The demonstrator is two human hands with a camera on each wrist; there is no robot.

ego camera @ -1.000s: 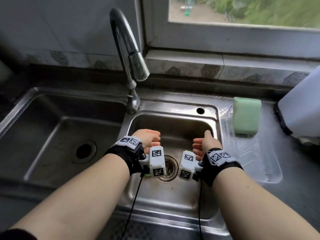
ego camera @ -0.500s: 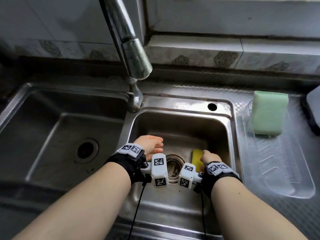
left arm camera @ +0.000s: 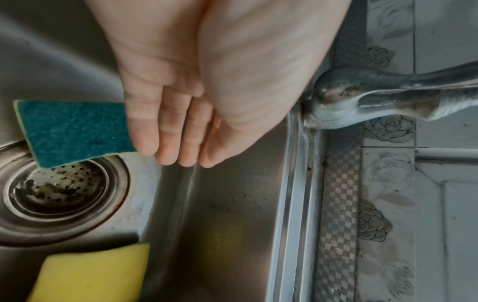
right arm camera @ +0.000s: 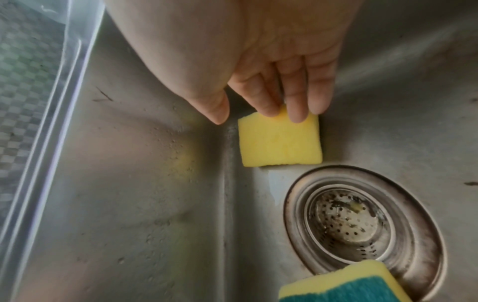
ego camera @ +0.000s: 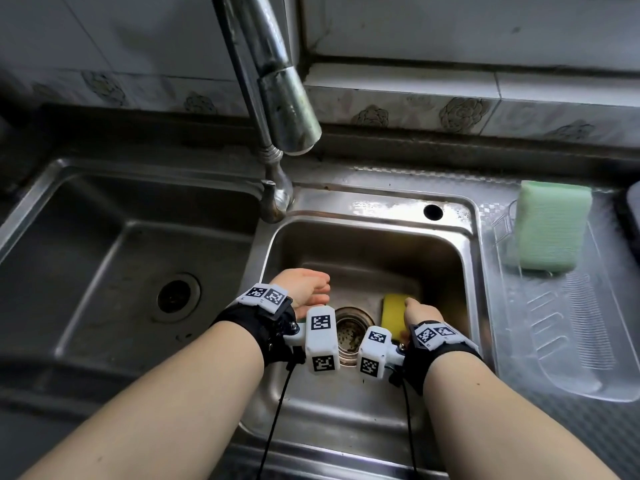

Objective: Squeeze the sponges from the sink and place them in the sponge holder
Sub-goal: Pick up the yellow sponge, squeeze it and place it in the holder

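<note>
A yellow sponge (ego camera: 393,313) lies on the floor of the small sink basin (ego camera: 381,206), right of the drain (ego camera: 349,330). My right hand (right arm camera: 271,106) reaches down with straight fingers (right arm camera: 297,102) whose tips touch the far edge of the yellow sponge (right arm camera: 280,141); the thumb stays off it. A second sponge with a teal scouring face (left arm camera: 75,130) lies at the drain's rim. My left hand (left arm camera: 181,143) hovers open beside it, and contact is unclear. A pale green sponge (ego camera: 547,226) lies on the clear plastic sponge holder (ego camera: 571,323) to the right of the basin.
The steel faucet (ego camera: 277,98) hangs over the small basin's back left corner. A larger basin (ego camera: 138,271) lies to the left. A tiled ledge runs along the back wall. Something dark and white shows at the far right edge.
Both hands have dropped lower into the small basin. My right hand has come down onto the yellow sponge. The head camera has moved closer and tilted down.
</note>
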